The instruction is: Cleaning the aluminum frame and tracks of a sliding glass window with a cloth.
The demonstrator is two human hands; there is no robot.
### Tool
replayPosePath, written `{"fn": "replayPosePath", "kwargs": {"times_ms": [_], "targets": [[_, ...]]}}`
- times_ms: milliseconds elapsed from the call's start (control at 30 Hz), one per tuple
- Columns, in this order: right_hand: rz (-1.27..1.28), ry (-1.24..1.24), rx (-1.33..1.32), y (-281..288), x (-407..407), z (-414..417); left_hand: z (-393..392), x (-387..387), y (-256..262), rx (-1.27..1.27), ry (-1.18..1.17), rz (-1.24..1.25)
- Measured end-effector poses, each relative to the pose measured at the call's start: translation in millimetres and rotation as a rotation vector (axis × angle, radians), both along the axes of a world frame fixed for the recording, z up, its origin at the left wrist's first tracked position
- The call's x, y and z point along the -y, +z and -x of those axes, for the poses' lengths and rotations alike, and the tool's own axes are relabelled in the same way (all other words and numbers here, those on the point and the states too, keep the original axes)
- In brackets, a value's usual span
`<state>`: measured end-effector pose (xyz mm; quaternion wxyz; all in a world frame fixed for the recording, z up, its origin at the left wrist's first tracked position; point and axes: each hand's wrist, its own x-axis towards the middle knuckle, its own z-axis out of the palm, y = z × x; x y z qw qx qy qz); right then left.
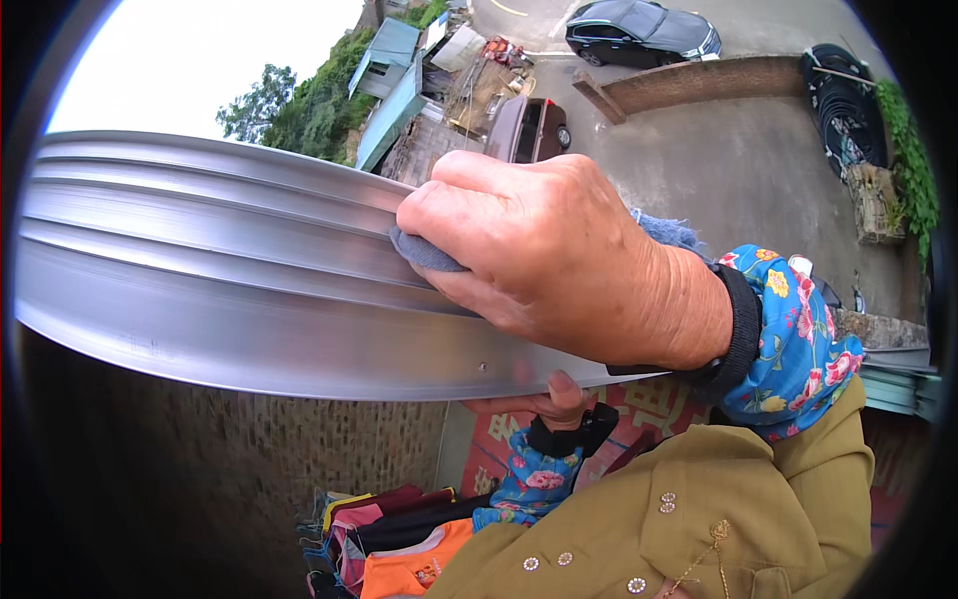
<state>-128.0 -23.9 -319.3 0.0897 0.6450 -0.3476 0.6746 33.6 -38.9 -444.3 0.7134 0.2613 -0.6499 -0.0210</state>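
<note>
A long silver aluminium window-type frame (247, 299) with lengthwise ridges and grooves crosses the view from the left. My right hand (554, 239) is closed around a blue-grey cloth (426, 251) and presses it onto the ridged face. More of the fabric shows behind the wrist. Below, my left hand (550, 406) holds the lower edge of the frame, thumb on the near side; its other fingers are partly hidden. A small screw (483, 367) sits in the flat strip of metal. Both wrists wear black bands over blue flowered sleeves (793, 337).
Far below lie a concrete yard (718, 165), a brick wall (703, 82), a dark car (644, 34) and a brown van (528, 131). Coiled black hoses (846, 112) lie at the right. Beneath the frame, clothes on hangers (412, 554) hang near a brick wall (359, 427).
</note>
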Motion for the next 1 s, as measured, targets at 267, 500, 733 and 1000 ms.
{"fn": "replayPosePath", "kwargs": {"times_ms": [267, 500, 733, 1000], "targets": [[0.041, -0.018, -0.229, -4, -19, 18, -8, -12, -6, 0.033, -0.035, -0.030], [0.223, -0.048, -0.197, 20, -2, 13, -19, -13, -9, 0.127, -0.013, -0.057], [0.298, -0.172, -0.341, 61, 14, 22, 3, 1, 5, 0.081, 0.031, 0.121], [0.092, -0.091, -0.321, -47, -10, 29, 31, -12, 8, 0.049, -0.059, 0.051]]}}
